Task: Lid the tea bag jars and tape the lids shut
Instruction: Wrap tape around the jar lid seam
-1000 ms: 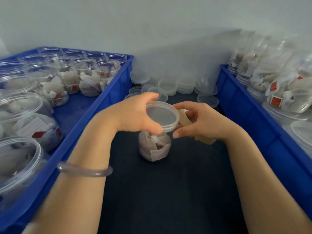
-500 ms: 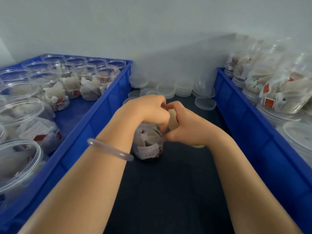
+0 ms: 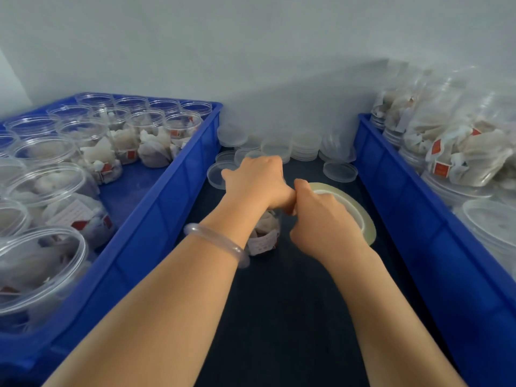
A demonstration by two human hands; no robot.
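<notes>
Head view: your left hand point(image 3: 257, 182) curled over jar point(image 3: 264, 237) top, lid hidden beneath. Your right hand point(image 3: 321, 219) touches left, gripping tape roll point(image 3: 361, 216) just right of jar. Jar upright on mat point(image 3: 279, 317). Loose lids point(image 3: 304, 143) behind jar; left crate point(image 3: 156, 208) and right crate point(image 3: 418, 219) flank it.

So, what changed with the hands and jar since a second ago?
The left hand moved over the round clear plastic lid, now hidden, on the small clear jar of tea bags. The right hand closed in against it, holding the pale tape roll. Jar and blue plastic crates stayed.
</notes>
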